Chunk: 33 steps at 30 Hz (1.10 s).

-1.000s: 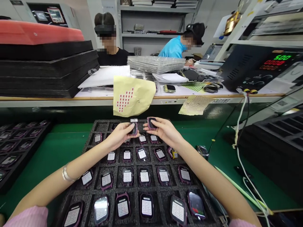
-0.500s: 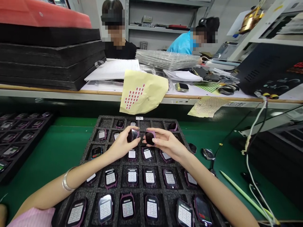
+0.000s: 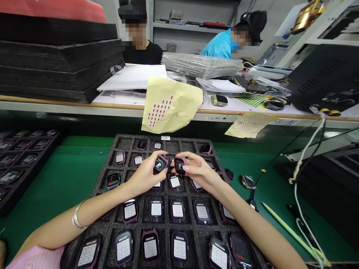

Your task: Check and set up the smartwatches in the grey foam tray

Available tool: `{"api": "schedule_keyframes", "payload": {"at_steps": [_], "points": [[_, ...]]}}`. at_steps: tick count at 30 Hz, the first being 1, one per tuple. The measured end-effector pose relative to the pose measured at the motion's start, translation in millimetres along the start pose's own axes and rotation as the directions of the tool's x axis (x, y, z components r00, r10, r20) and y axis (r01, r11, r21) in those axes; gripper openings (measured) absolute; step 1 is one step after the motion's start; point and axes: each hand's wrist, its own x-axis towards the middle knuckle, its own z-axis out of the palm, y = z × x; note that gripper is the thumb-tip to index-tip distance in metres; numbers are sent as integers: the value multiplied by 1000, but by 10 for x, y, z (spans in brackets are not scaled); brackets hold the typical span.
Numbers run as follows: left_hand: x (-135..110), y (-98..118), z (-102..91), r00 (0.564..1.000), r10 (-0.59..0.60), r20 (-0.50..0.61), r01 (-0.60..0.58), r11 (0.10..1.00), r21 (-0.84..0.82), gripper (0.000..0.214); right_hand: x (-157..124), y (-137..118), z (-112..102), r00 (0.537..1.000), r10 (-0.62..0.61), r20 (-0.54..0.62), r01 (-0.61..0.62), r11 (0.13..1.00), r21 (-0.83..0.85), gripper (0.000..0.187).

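Note:
My left hand (image 3: 144,175) is closed around a small purple-rimmed watch body with a lit colourful screen (image 3: 160,164). My right hand (image 3: 198,172) pinches a second purple watch body with a dark screen (image 3: 180,166). Both are held side by side just above a black foam tray (image 3: 123,143). The tray's pockets hold several similar watch bodies, most with white labels on their screens (image 3: 156,209). One teal-rimmed watch body (image 3: 112,180) sits in a pocket at the tray's left.
The tray lies on a green mat (image 3: 67,175). Another tray of watch bodies (image 3: 17,160) is at the left. A yellow sheet with red arrow stickers (image 3: 168,106) hangs from the bench edge. Cables (image 3: 305,175) and a green stick (image 3: 291,231) lie at right. Two people sit behind the bench.
Both hands came down and toward me from the tray's far rows. The watch body in my left hand now shows a lit screen; the view tilted downward.

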Motion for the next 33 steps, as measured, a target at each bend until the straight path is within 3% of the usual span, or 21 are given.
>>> {"api": "schedule_keyframes", "payload": {"at_steps": [15,24,29,33], "points": [[28,-22,-51,1000,-15,23,15,1000,14,30,-17,-38,61,996,-4,-89,-7,992,-123,36],[73,52,-90,999,48,-24,-49,998,-37,26,-17,-114,63,988,-36,-151,3,977,-215,33],[73,28,-82,1000,26,-11,-27,999,-39,33,-1,-114,96,992,-2,-122,-22,981,-194,37],[51,4,-66,999,36,-1,-36,999,-20,25,-2,-99,129,985,-5,-174,-32,977,-209,35]]}}
